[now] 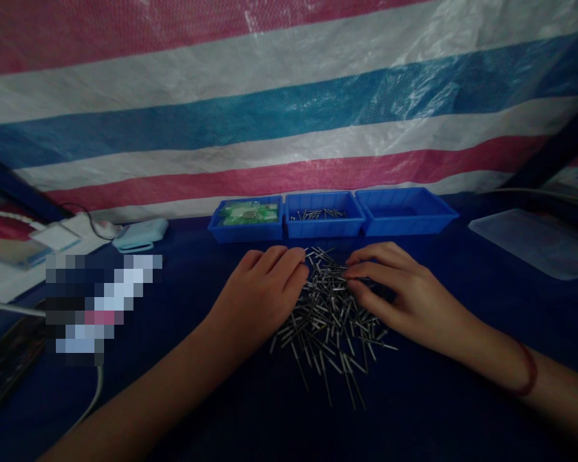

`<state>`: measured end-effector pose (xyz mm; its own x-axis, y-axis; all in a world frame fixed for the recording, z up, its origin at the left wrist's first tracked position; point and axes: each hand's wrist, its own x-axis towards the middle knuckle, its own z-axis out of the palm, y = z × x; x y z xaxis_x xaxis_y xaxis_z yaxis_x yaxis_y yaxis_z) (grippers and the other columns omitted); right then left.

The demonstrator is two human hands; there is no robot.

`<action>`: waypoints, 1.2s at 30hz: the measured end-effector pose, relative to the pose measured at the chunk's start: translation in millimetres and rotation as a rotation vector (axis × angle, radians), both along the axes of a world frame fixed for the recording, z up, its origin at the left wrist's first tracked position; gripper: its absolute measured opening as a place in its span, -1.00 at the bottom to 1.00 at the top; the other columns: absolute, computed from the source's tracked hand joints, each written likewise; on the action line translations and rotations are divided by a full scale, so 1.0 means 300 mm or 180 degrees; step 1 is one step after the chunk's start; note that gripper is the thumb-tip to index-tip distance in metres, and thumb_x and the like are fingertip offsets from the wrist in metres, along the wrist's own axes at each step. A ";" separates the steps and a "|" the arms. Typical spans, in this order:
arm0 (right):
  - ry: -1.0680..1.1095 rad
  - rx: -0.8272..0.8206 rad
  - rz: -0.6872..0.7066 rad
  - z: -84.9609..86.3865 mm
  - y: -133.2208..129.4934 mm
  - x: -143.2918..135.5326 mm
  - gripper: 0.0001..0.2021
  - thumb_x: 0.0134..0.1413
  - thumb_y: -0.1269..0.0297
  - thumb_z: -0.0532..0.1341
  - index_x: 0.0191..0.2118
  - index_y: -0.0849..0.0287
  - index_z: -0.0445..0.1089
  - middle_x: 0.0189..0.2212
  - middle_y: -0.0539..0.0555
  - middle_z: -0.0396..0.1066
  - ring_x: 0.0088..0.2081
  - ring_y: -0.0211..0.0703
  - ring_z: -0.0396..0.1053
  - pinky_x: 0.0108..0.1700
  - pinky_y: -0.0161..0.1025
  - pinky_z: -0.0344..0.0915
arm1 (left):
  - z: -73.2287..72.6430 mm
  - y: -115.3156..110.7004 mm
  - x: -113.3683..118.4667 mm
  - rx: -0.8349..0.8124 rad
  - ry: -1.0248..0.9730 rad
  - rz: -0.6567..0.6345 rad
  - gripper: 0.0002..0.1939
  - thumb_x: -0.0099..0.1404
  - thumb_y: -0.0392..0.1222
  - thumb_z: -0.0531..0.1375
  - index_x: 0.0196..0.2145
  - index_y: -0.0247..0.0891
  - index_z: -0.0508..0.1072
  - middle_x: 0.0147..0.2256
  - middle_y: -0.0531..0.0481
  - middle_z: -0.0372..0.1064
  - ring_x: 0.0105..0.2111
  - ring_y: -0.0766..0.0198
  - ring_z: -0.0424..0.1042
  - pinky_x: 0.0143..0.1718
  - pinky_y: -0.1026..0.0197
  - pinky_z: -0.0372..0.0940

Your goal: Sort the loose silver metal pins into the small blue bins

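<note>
Hands: our left (264,289) curls at the pile's left edge, our right (399,289), fingers bent, touches its right; grip unclear to us | Pins (330,308): heaped, frame centre | Bins (325,215): three, above the pile

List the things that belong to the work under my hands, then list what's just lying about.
In the work, it seems:
loose pins, between left hand and right hand
middle bin, holding similar pins

Probably just lying about:
pale blue case
clear plastic piece
white cable
</note>
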<state>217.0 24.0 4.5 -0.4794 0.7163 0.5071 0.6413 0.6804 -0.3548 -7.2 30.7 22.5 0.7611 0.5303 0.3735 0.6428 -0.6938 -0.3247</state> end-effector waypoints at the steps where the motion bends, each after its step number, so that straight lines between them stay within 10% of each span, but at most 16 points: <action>1: 0.0054 -0.0035 0.0030 0.002 -0.009 -0.008 -0.86 0.12 0.33 0.12 -0.26 0.16 0.42 -0.24 0.14 0.40 -0.15 -0.05 0.33 -0.12 -0.07 0.30 | -0.001 -0.003 0.003 -0.0009 -0.0053 -0.0029 -0.83 0.34 -0.36 0.01 -0.23 -0.35 0.39 -0.14 -0.13 0.39 -0.18 0.09 0.37 -0.30 0.10 0.24; 17: 0.1501 -0.1316 0.0199 0.024 -0.065 -0.055 -0.86 0.17 0.28 0.12 -0.35 0.10 0.41 -0.30 0.02 0.40 -0.25 -0.23 0.38 -0.23 -0.24 0.35 | -0.011 -0.038 0.038 -0.1412 -0.1822 -0.0436 -0.81 0.30 -0.16 0.13 -0.13 -0.21 0.29 -0.12 -0.08 0.26 -0.11 0.22 0.33 -0.10 0.10 0.30; 36: 0.1698 -0.1738 0.0199 0.027 -0.087 -0.071 -0.87 0.13 0.30 0.15 -0.39 0.12 0.42 -0.28 0.03 0.36 -0.24 -0.24 0.36 -0.25 -0.28 0.32 | -0.003 -0.068 0.049 -0.0884 -0.1868 -0.0501 -0.92 0.31 -0.31 0.10 -0.22 -0.25 0.35 -0.14 -0.07 0.23 -0.15 0.31 0.33 -0.15 0.25 0.32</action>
